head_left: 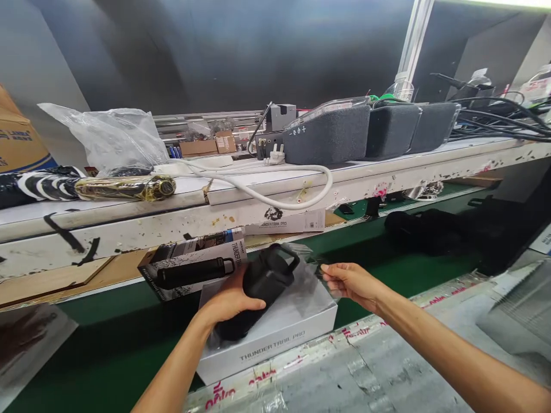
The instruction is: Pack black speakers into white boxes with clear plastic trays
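Observation:
A black cylindrical portable speaker [267, 276] with a loop handle lies tilted on a white box [275, 344] lettered THUNDER TRAIL PRO. My left hand [228, 298] is wrapped round its body from the left, thumb across the front. To the right of the speaker, my right hand [350, 284] pinches the edge of a clear plastic bag [305, 295] that spreads over the box top beside the speaker. Just behind my left hand stands a printed speaker box [191, 267], with its top apparently open.
The white box rests on a green belt [129, 338] between a taped front ledge [344, 367] and a raised white shelf [116, 221]. On the shelf are grey speakers [327, 135], a white cable [318, 198] and a tape-wrapped roll [124, 187]. Dark objects [422, 229] lie farther right.

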`<state>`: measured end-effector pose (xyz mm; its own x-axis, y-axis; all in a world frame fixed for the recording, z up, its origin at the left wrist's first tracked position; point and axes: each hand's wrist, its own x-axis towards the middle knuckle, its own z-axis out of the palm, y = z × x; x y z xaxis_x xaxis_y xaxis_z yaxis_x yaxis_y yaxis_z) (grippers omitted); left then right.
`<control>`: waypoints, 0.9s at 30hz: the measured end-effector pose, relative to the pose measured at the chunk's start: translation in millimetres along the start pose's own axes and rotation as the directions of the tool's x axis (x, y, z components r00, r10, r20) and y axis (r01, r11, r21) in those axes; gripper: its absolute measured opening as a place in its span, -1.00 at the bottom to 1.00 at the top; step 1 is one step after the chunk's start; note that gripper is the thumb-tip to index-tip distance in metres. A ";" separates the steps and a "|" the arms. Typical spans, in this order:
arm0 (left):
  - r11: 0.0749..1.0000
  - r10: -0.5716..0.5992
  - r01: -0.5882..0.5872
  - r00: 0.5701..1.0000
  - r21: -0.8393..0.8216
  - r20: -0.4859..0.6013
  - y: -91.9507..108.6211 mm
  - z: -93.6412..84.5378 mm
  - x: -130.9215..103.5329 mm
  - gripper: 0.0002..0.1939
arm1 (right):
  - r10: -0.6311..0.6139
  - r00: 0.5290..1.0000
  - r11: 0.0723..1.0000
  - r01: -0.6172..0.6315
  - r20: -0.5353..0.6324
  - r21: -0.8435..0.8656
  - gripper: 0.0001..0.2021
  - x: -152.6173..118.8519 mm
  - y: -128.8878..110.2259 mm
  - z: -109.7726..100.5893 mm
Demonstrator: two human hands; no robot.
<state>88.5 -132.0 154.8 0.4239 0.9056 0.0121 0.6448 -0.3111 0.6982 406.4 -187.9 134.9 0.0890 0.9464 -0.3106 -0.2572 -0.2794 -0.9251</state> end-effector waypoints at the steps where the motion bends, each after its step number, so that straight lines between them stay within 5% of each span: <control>1: 0.998 0.014 -0.015 1.000 0.062 0.026 2.0 2.7 0.0 -0.08 | 0.009 1.000 0.998 -0.008 0.017 -0.055 -0.64 1.8 3.4 2.7; 4: 0.980 0.073 -0.085 0.995 0.178 0.074 8.3 10.6 0.3 -0.10 | -0.130 0.992 0.885 0.116 0.000 -0.450 -0.67 0.6 9.5 14.2; 6: 0.964 0.089 -0.108 0.992 0.242 0.088 11.4 12.6 1.1 -0.07 | -0.428 0.902 0.562 0.316 0.057 -0.765 -0.53 -5.0 10.5 24.2; 8: 0.945 0.072 -0.103 0.992 0.311 0.108 12.2 13.4 2.8 -0.03 | -0.594 0.748 0.138 0.459 0.297 -0.878 -0.39 -10.9 12.5 33.8; 9: 0.935 0.061 -0.098 0.991 0.340 0.118 11.4 14.5 3.8 -0.01 | -0.578 0.704 -0.012 0.498 0.412 -0.867 -0.34 -13.0 15.0 37.5; 11: 0.919 0.027 -0.075 0.991 0.386 0.129 7.3 19.9 5.7 0.07 | -0.442 0.717 -0.147 0.535 0.539 -0.832 -0.26 -14.9 24.0 41.6; 13: 0.903 -0.031 -0.036 0.988 0.428 0.150 1.1 28.9 6.7 0.17 | -0.326 0.764 -0.176 0.530 0.558 -0.829 -0.20 -15.0 36.5 41.8; 16: 0.885 -0.091 -0.027 0.969 0.464 0.230 -6.8 36.5 7.7 0.30 | -0.248 0.774 -0.191 0.551 0.583 -0.812 -0.20 -15.8 53.6 39.2; 18: 0.879 -0.035 -0.070 0.977 0.472 0.209 -9.8 26.5 11.1 0.18 | -0.219 0.770 -0.177 0.572 0.599 -0.801 -0.21 -16.2 60.1 38.0; 21: 0.836 0.062 -0.017 0.996 0.548 -0.065 -17.7 -17.2 24.9 -0.22 | -0.259 0.762 -0.149 0.575 0.593 -0.804 -0.23 -11.8 63.3 35.5; 23: 0.791 0.047 0.121 0.965 0.599 -0.257 -30.8 -56.8 38.0 -0.32 | -0.350 0.767 -0.086 0.546 0.538 -0.834 -0.20 -3.7 64.6 31.9; 25: 0.742 -0.006 0.240 0.936 0.626 -0.352 -51.1 -93.0 48.6 -0.31 | -0.447 0.799 0.085 0.486 0.402 -0.870 -0.12 7.7 67.8 27.1; 27: 0.701 -0.056 0.295 0.930 0.649 -0.363 -73.5 -118.8 52.6 -0.26 | -0.438 0.876 0.387 0.388 0.203 -0.837 -0.04 20.1 73.6 23.2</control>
<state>-12.2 -27.4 189.2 0.1274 0.9643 0.2321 0.9901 -0.1375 0.0279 366.9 -185.7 65.6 -0.0053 0.9842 0.1772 0.7399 0.1230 -0.6614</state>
